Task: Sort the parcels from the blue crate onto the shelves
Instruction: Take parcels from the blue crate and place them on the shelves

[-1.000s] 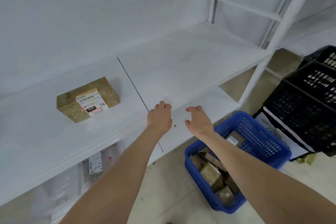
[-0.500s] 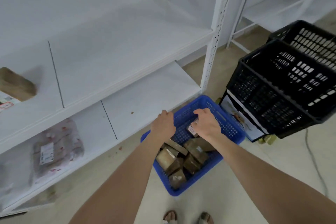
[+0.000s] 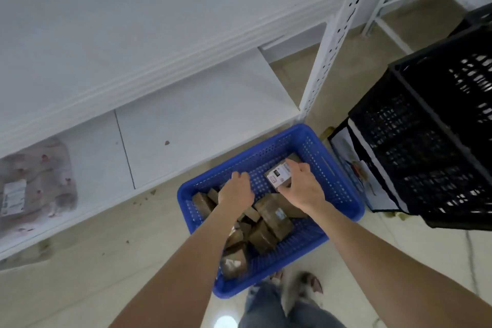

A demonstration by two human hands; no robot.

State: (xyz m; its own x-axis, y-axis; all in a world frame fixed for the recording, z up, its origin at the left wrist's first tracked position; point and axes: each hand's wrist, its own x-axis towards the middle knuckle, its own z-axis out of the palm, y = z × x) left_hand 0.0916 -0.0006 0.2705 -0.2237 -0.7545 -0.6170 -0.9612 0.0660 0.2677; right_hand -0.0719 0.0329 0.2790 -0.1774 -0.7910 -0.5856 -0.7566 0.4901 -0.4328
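Head view. A blue perforated plastic crate [image 3: 336, 165] stands on the beige floor [image 3: 80, 274], just in front of the lower white metal shelf [image 3: 199, 125]. The near part of the crate holds a loose heap of brown cardboard parcels [image 3: 269, 226], lying at mixed angles.

The right hand [image 3: 300, 189] reaches into the far part of the crate and grips a small brown parcel with a white printed label [image 3: 278, 177]. Its thumb lies on the near edge and its fingers curl over the far edge, and the label faces up. Whether this parcel rests on the crate floor or is raised cannot be told.

The left hand [image 3: 235, 190] is over the crate's far left part, back upward, with the fingers bent downward and the tips hidden. Whether it holds anything cannot be told.

On the lower shelf, well to the left, lies a soft pinkish bagged parcel with a white label [image 3: 40, 186]. The upper white shelf [image 3: 133, 34] shows only its bare surface. A white perforated upright post [image 3: 332, 42] stands beyond the crate's far right corner. Stacked black perforated plastic crates [image 3: 426, 141] stand to the right. The person's legs in blue jeans [image 3: 266, 309] are at the bottom edge.
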